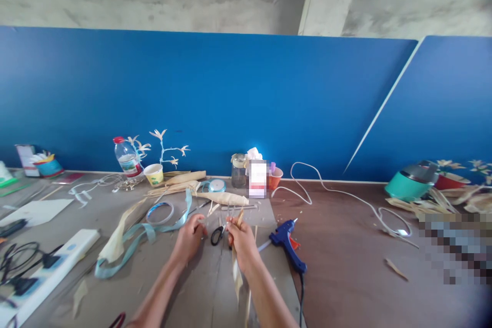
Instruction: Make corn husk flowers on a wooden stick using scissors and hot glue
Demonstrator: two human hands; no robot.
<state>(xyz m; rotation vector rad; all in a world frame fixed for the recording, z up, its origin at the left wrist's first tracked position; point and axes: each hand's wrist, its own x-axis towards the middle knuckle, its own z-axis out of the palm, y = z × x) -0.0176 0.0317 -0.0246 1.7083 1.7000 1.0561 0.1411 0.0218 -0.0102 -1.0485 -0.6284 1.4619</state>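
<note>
The husk (237, 279) is a pale, thin, dry strip, pinched between the closed fingers of the right hand (242, 243) and hanging below it, over the grey mat (200, 292). The left hand (190, 240) is beside, its fingers half bent; I cannot tell whether it holds anything. Between the hands are black-handled scissors (217, 236). Around lie soft blue ribbon (134, 252) and a plastic glue gun (288, 243). Behind stand a glass jar (239, 178), a yellow paper cup (154, 175), and an orange cup (275, 180) with something purple.
</note>
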